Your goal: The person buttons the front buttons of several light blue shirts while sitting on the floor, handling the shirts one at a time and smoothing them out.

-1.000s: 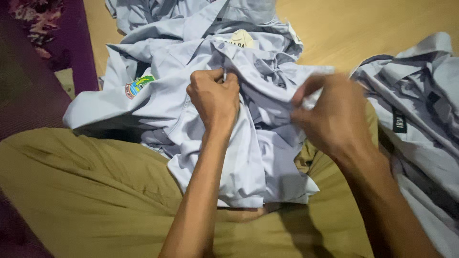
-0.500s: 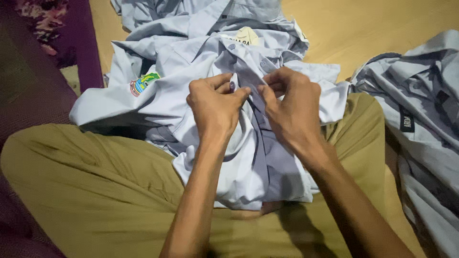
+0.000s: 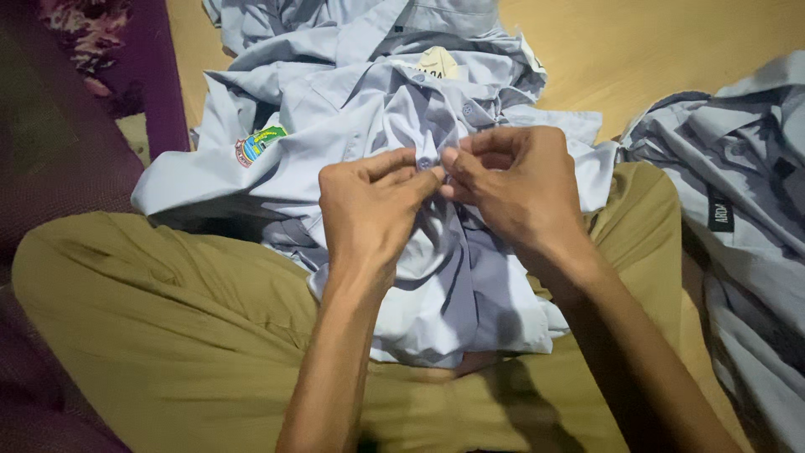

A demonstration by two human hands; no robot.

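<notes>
A pale blue shirt [image 3: 352, 126] lies crumpled across my lap, with a coloured badge [image 3: 258, 144] on its sleeve and a pale label at the collar. My left hand [image 3: 369, 205] and my right hand [image 3: 516, 184] meet at the shirt's front placket. Both pinch the cloth between thumb and fingers around a small button [image 3: 426, 164]. The fingertips of the two hands nearly touch. The lower part of the shirt hangs between my wrists.
My legs in olive trousers [image 3: 168, 335] spread under the shirt. Another pale blue garment [image 3: 738, 201] lies bunched at the right. A tan floor [image 3: 671, 50] shows behind, and a dark purple cloth [image 3: 159, 75] at the left.
My right hand has come in from the right and met my left hand at the placket. Both hands now pinch the cloth close together at the button.
</notes>
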